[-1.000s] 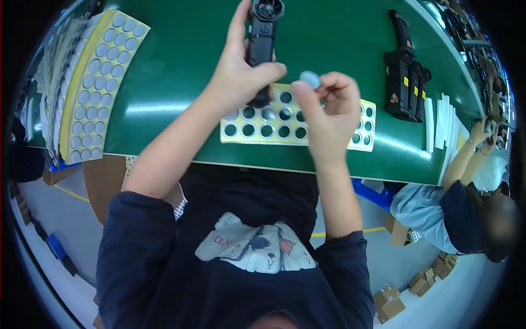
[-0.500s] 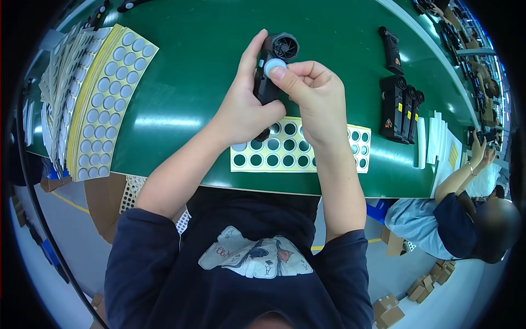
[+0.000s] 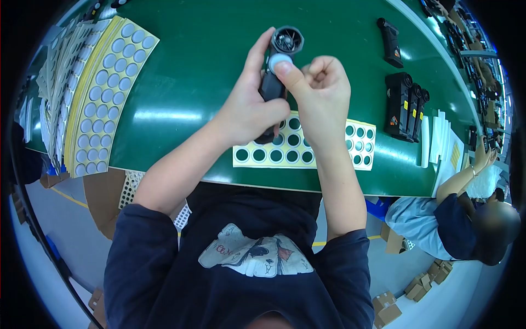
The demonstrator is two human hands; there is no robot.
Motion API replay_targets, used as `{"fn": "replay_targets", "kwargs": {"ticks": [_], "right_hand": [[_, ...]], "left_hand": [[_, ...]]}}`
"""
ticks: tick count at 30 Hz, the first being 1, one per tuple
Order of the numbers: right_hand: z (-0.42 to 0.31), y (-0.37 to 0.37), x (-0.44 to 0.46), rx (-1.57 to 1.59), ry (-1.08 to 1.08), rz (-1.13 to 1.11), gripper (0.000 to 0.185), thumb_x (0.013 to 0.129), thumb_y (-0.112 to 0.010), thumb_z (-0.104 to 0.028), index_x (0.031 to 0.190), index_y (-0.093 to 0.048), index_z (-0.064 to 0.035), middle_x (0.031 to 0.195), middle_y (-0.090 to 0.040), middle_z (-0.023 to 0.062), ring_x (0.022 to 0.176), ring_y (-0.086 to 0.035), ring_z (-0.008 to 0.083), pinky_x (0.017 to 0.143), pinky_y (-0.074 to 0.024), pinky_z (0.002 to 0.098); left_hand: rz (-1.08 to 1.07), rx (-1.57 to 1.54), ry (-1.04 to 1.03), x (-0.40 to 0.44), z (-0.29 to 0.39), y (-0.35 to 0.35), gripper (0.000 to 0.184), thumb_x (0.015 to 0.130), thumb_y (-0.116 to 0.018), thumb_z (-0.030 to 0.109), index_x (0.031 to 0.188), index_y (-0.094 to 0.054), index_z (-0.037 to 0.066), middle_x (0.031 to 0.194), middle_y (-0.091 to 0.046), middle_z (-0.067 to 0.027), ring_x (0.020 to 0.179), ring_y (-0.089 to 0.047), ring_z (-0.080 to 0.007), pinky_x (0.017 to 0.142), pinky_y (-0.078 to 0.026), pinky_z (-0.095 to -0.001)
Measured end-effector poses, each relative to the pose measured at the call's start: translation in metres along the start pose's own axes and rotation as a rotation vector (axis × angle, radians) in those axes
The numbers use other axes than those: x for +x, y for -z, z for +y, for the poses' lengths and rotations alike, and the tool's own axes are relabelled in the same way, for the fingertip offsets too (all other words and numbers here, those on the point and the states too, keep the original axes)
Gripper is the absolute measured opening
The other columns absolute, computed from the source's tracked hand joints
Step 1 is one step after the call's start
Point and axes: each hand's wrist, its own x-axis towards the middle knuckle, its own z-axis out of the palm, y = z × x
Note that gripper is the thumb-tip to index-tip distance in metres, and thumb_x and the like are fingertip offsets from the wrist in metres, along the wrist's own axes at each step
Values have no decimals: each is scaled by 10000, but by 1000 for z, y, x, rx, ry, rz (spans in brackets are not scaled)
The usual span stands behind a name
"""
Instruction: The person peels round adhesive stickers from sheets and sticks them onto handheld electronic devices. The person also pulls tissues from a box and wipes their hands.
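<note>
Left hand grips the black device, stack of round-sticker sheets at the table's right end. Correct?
No: the stack of round-sticker sheets is at the table's left end, per the head view. The left hand does grip the black device.

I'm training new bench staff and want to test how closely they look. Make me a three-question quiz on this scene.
1. Which hand holds the black fan-ended device?
2. True or false: the right hand has its thumb on the pale round sticker.
3. On the green table, where is the stack of sticker sheets? A) person's right B) person's left C) directly ahead

Key: 1. Left hand. 2. True. 3. B.
</note>
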Motion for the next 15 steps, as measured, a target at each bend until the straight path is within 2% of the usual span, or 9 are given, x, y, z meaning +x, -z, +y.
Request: {"fn": "replay_targets", "kwargs": {"ticks": [2,3,4,6,7,9,10,12,15], "right_hand": [[5,-1,2,-37,130,9,407,835,-848,-111,808,-444,-77,720,-483,-38,579,-446,13,468,-378,190],[6,3,4,-47,106,-89,375,844,-838,-101,821,-465,-72,751,-514,-30,619,-471,15,511,-408,191],[10,6,2,-23,117,-165,366,851,-830,-96,825,-466,-73,753,-518,-33,635,-478,13,531,-416,192],[25,23,0,-72,191,-285,293,874,-796,-69,851,-504,-66,770,-536,-53,688,-505,10,599,-431,185],[16,27,-11,-330,241,-361,218,855,-803,-79,897,-590,-58,770,-566,-36,668,-535,37,603,-427,212],[23,34,-24,-798,396,-515,211,828,-819,-147,980,-686,-89,773,-590,2,665,-574,118,670,-437,274],[28,35,-30,-922,432,-593,251,816,-813,-207,1044,-733,-142,890,-620,22,739,-601,178,733,-430,336],[36,36,-32,-998,561,-591,260,822,-803,-206,1068,-737,-153,948,-616,12,778,-602,175,755,-426,343],[45,39,-34,-1098,711,-598,266,824,-786,-182,1086,-741,-169,1067,-593,3,843,-597,161,762,-423,340]], "left_hand": [[2,-16,19,0,7,3,1058,759,-522,-105,1636,-32,225,1107,-580,-144,580,-638,-165,485,-559,-296],[-21,105,-43,-1,3,8,910,856,-561,-28,1617,-124,211,1099,-618,-156,607,-662,-197,496,-570,-312],[-42,82,-252,14,-19,24,984,817,-588,-54,1631,-82,168,1095,-584,-130,722,-641,-177,551,-553,-299],[148,104,-220,20,-11,32,1025,763,-618,-72,1640,-123,119,1099,-546,-96,904,-614,-154,643,-551,-299],[184,-107,-163,14,14,30,1018,753,-625,-78,1635,-155,114,1089,-567,-105,854,-630,-164,685,-563,-308],[274,-99,7,23,26,37,1025,762,-625,-109,1640,-143,111,1082,-598,-135,814,-649,-190,697,-572,-312],[287,-95,4,24,24,40,1025,762,-625,-109,1640,-143,111,1082,-598,-135,814,-649,-190,697,-572,-312],[187,-350,55,26,18,41,1051,817,-648,-106,1650,-50,121,1075,-621,-161,798,-668,-212,716,-576,-321],[284,-290,94,27,5,40,1073,880,-666,-60,1642,67,124,1135,-630,-179,835,-680,-234,755,-581,-340]]}}
